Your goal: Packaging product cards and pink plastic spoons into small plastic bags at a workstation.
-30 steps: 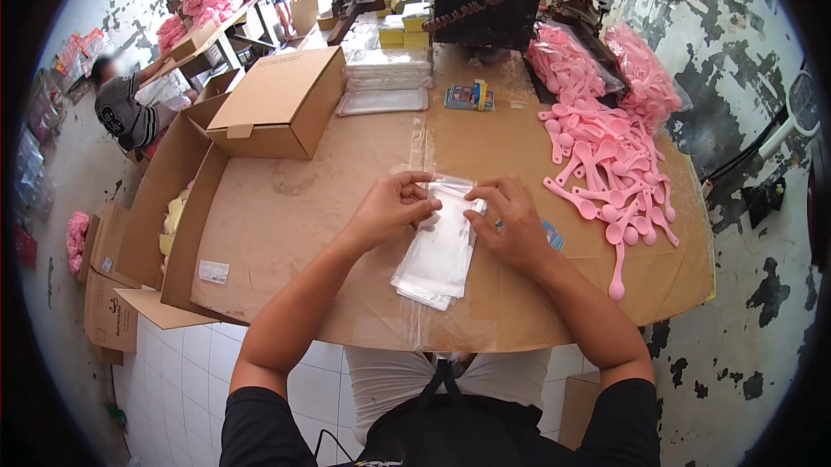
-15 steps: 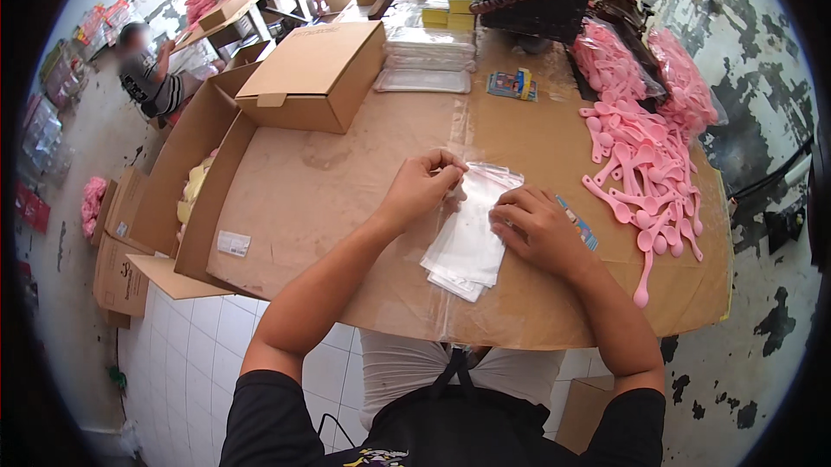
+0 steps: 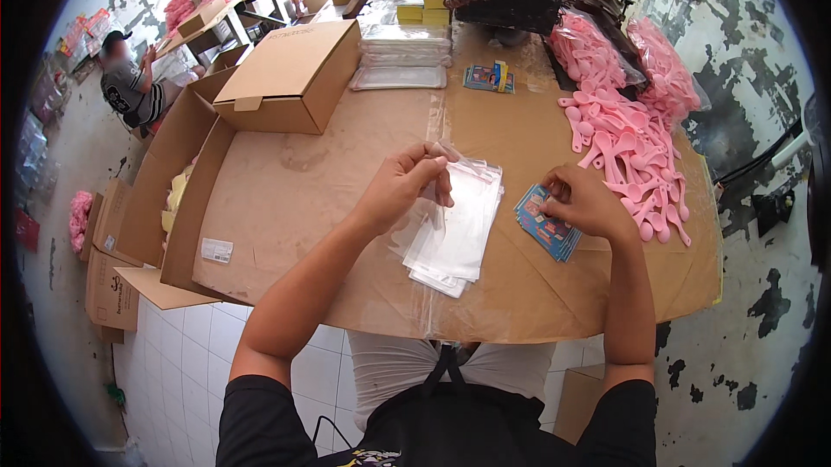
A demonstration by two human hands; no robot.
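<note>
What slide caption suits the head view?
Left hand pinching a clear bag, right hand at blue cards, pink spoons to the right.

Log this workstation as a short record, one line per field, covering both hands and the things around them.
left hand: left hand pinches a clear bag beside the bag stack
right hand: right hand over the card stack, fingers bent; whether it holds a card is unclear
center: bag stack, slightly fanned
right of center: blue card stack, edges uneven
far right: heap of pink spoons
behind: card bundle with a yellow band
back left: closed cardboard box
</note>
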